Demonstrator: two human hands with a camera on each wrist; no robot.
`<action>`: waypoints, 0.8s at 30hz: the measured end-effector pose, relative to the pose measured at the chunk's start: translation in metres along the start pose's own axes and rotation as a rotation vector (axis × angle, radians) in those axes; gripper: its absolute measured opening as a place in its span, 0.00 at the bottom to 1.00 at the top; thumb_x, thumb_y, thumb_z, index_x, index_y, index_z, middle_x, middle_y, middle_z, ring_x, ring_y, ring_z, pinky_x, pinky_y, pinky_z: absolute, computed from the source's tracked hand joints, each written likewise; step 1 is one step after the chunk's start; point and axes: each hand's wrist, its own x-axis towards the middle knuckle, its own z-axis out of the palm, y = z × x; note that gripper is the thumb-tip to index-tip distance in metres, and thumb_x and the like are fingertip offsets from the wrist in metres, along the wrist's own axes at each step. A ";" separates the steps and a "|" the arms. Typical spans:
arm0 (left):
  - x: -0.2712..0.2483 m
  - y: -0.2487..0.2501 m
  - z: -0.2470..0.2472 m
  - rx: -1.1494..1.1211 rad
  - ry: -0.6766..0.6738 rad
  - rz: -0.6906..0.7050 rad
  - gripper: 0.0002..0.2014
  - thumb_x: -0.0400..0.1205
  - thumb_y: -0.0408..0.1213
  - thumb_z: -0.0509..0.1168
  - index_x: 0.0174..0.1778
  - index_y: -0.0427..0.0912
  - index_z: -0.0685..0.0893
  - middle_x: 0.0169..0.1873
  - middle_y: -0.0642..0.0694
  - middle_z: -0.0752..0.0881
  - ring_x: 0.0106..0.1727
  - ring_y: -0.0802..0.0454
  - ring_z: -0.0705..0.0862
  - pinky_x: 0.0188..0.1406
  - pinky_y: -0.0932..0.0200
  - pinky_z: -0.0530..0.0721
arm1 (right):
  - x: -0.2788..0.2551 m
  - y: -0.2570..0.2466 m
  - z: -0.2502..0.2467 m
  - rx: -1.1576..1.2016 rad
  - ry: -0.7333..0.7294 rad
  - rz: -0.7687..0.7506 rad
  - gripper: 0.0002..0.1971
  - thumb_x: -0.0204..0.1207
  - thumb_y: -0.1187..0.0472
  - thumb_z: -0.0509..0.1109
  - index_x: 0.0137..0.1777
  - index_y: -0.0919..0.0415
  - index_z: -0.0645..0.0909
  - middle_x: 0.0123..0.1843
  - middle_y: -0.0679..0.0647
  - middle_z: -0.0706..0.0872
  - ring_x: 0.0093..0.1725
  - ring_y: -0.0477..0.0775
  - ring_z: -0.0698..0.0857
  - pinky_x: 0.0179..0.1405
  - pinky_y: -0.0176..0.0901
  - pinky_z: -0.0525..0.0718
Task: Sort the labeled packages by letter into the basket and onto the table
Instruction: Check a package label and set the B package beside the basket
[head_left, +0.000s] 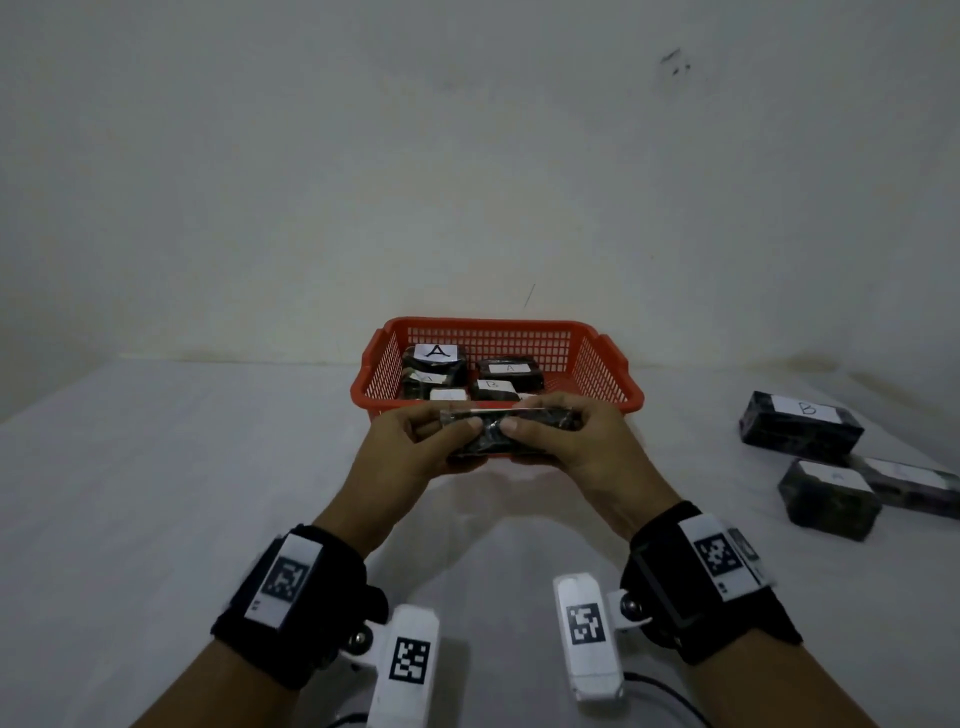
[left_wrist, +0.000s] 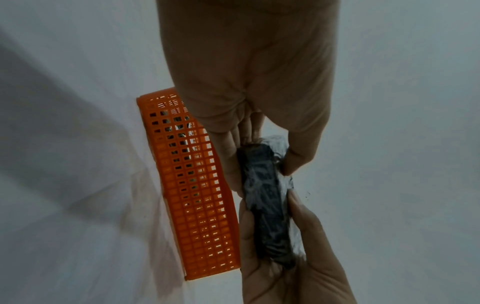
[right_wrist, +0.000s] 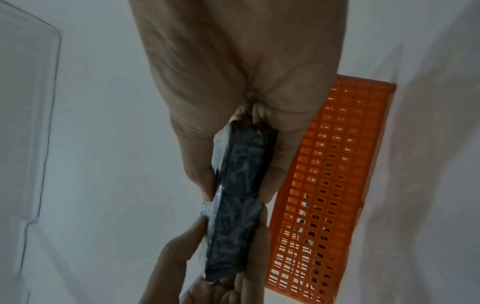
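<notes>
The fingers (left_wrist: 231, 164) of the left hand (head_left: 415, 447) and those of the right hand (head_left: 576, 441) are clamped on one dark wrapped package (head_left: 506, 434), thumbs on the near face and the other fingers behind it. Each hand takes one end. The package is held edge-up, clear of the surface (head_left: 182, 493), just in front of the near wall of the red basket (head_left: 602, 400). Its label face is turned away from the head view, and neither wrist view shows it, so its letter cannot be read.

Inside the basket lie several labeled packages: one marked A (head_left: 435, 358) at the rear left, a second marked A (head_left: 511, 371) to its right, and one marked B (head_left: 493, 388) in front of that. The mix indicates that sorting is incomplete. Well apart on the surface, to the right, lie a package marked B (head_left: 802, 426), a second package (head_left: 831, 496) with a faint label, and a third (head_left: 914, 486) behind it.

Step in hand, as judged: inspection of the held package to determine its letter. The next move calls for tilting the label face into view, then routing the package either over the near wall into the basket or across to the group on the right. A two-handed grip suits the slippery film wrap.
</notes>
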 end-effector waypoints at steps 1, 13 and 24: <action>0.001 0.000 -0.002 0.000 0.019 0.009 0.10 0.84 0.32 0.68 0.60 0.37 0.89 0.51 0.44 0.94 0.53 0.47 0.94 0.51 0.53 0.93 | 0.000 0.000 0.000 0.008 -0.025 0.011 0.16 0.73 0.66 0.83 0.59 0.69 0.89 0.56 0.64 0.94 0.56 0.62 0.95 0.57 0.53 0.93; 0.003 -0.001 -0.012 -0.011 -0.028 0.006 0.13 0.80 0.29 0.73 0.61 0.38 0.88 0.52 0.45 0.94 0.55 0.47 0.94 0.50 0.58 0.92 | -0.002 0.001 -0.006 -0.012 -0.086 0.015 0.21 0.72 0.65 0.82 0.65 0.67 0.86 0.59 0.61 0.95 0.62 0.61 0.93 0.67 0.56 0.88; 0.004 -0.002 -0.013 -0.072 -0.054 -0.017 0.16 0.80 0.33 0.71 0.64 0.37 0.87 0.55 0.43 0.93 0.59 0.47 0.92 0.56 0.54 0.91 | -0.003 -0.003 -0.008 -0.081 -0.087 -0.009 0.20 0.74 0.68 0.81 0.66 0.66 0.87 0.58 0.59 0.95 0.61 0.57 0.94 0.61 0.45 0.91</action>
